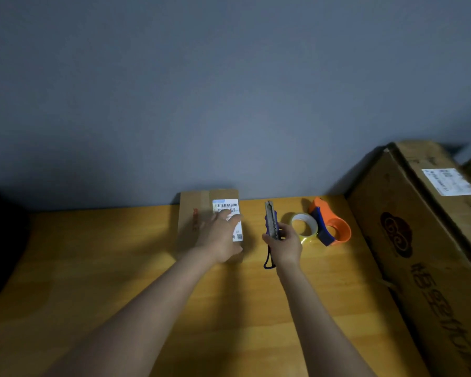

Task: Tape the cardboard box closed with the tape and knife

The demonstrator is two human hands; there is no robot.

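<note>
A small cardboard box (193, 213) with a white barcode label lies against the wall on the wooden table (93, 268). My left hand (219, 238) rests flat on the box's top, fingers spread over the label. My right hand (286, 246) grips a blue utility knife (271, 221), held upright just right of the box, its cord dangling below the wrist. A roll of clear tape (305, 227) stands on the table right of the knife. An orange and blue tape dispenser (329, 221) sits beside the roll.
A large cardboard carton (419, 240) with a printed logo and a white label fills the right side of the table. A grey wall runs behind the table. A dark shape (0, 240) lies at the far left edge.
</note>
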